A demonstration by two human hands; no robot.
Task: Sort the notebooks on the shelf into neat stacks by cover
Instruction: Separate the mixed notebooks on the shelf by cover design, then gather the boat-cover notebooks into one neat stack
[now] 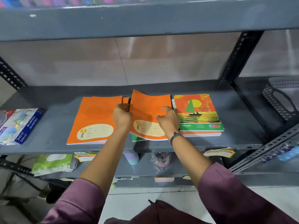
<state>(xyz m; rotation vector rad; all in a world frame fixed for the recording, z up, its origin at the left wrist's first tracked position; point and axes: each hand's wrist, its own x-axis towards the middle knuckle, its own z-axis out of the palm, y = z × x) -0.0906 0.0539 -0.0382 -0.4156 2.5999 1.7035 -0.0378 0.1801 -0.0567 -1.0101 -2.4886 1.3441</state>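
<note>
On the grey shelf (53,117) lies a stack of plain orange notebooks (93,120) at the left. In the middle, a second orange notebook (148,107) is tilted up with its cover curling, over a green-edged notebook (137,138). My left hand (122,115) pinches this notebook's left edge. My right hand (169,122) grips its right side, thumb on the cover. At the right sits a stack topped by a sailboat-cover notebook (199,112).
A blue oil pastels box (19,125) lies at the shelf's left end. A grey perforated basket (281,99) stands at the right beyond the black upright. The lower shelf holds green notebooks (53,164), tags and a pastel bottle (132,158).
</note>
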